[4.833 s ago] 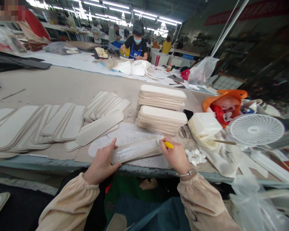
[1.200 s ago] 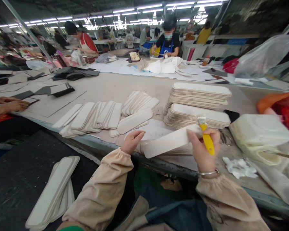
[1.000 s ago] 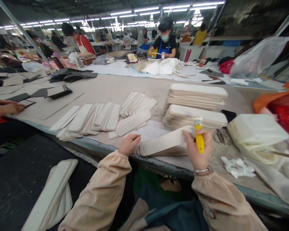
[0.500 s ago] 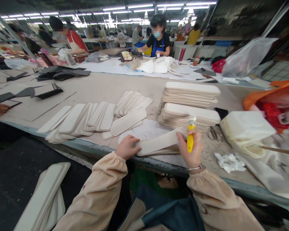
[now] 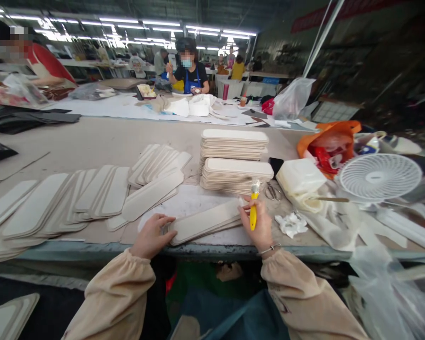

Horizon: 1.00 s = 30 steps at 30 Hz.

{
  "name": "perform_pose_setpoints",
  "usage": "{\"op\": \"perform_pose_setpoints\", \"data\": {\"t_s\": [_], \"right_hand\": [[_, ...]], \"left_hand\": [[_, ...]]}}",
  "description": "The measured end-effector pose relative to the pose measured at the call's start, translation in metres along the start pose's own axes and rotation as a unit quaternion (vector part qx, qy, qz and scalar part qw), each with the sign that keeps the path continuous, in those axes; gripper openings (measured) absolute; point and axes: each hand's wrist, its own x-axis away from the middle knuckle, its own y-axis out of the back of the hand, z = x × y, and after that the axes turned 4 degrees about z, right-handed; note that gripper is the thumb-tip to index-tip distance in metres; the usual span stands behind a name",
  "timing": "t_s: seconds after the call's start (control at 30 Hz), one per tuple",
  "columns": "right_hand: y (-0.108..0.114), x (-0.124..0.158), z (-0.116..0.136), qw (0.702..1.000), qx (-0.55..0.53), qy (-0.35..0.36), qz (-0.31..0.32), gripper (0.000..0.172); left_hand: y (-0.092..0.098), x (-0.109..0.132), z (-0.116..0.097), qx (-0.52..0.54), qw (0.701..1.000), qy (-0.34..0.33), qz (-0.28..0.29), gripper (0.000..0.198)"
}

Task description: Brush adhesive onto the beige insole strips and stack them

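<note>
A long cream panel (image 5: 205, 219) with rounded ends lies on a small pile of like panels near the table's front edge. At its left end, my left hand (image 5: 153, 235) grips the edge between thumb and fingers. My right hand (image 5: 260, 225) is closed around a paint brush (image 5: 254, 212) with a yellow handle, its whitish bristles pointing up. The same hand's thumb and fingertips touch the panel's right end. Behind stand two neat stacks of panels, a nearer stack (image 5: 237, 174) and a farther stack (image 5: 233, 144).
Fanned cream panels (image 5: 102, 191) spread across the left. To the right lie scissors (image 5: 272, 191), a crumpled white wad (image 5: 291, 224), a black phone-like slab (image 5: 276, 166), a whitish container (image 5: 301, 175), a white fan (image 5: 380, 177) and an orange bag (image 5: 329, 139). A co-worker (image 5: 191, 71) sits opposite.
The view has swung right, bringing the white fan into sight. The panel's right end has come down closer onto the pile. Both hands stay at its ends, the brush still in my right.
</note>
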Motion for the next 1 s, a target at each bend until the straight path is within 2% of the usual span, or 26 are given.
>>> {"op": "perform_pose_setpoints", "data": {"t_s": [0.13,0.27,0.43,0.63,0.73,0.83,1.0], "right_hand": [[0.007,0.000,-0.001,0.998,0.044,0.037,-0.015,0.018],[0.024,-0.008,0.004,0.995,0.045,0.070,-0.053,0.018],[0.039,-0.016,0.012,0.996,0.005,0.060,-0.072,0.018],[0.040,-0.017,0.016,0.994,0.001,0.097,-0.048,0.020],[0.042,-0.018,0.016,0.993,0.000,0.108,-0.038,0.022],[0.043,-0.018,0.015,0.993,-0.002,0.109,-0.034,0.022],[0.043,-0.020,0.018,0.994,0.005,0.103,-0.037,0.019]], "left_hand": [[-0.001,0.000,0.002,-0.011,1.000,-0.008,-0.004,0.048],[-0.004,-0.006,0.002,-0.042,0.999,-0.018,-0.018,0.048],[-0.006,-0.017,-0.028,-0.146,0.989,-0.030,-0.008,0.047],[-0.003,-0.031,-0.070,-0.235,0.968,-0.010,0.089,0.043],[0.000,-0.036,-0.077,-0.247,0.961,-0.004,0.122,0.039],[0.002,-0.039,-0.077,-0.246,0.961,0.003,0.130,0.040],[0.000,-0.039,-0.079,-0.230,0.969,0.007,0.088,0.032]]}}
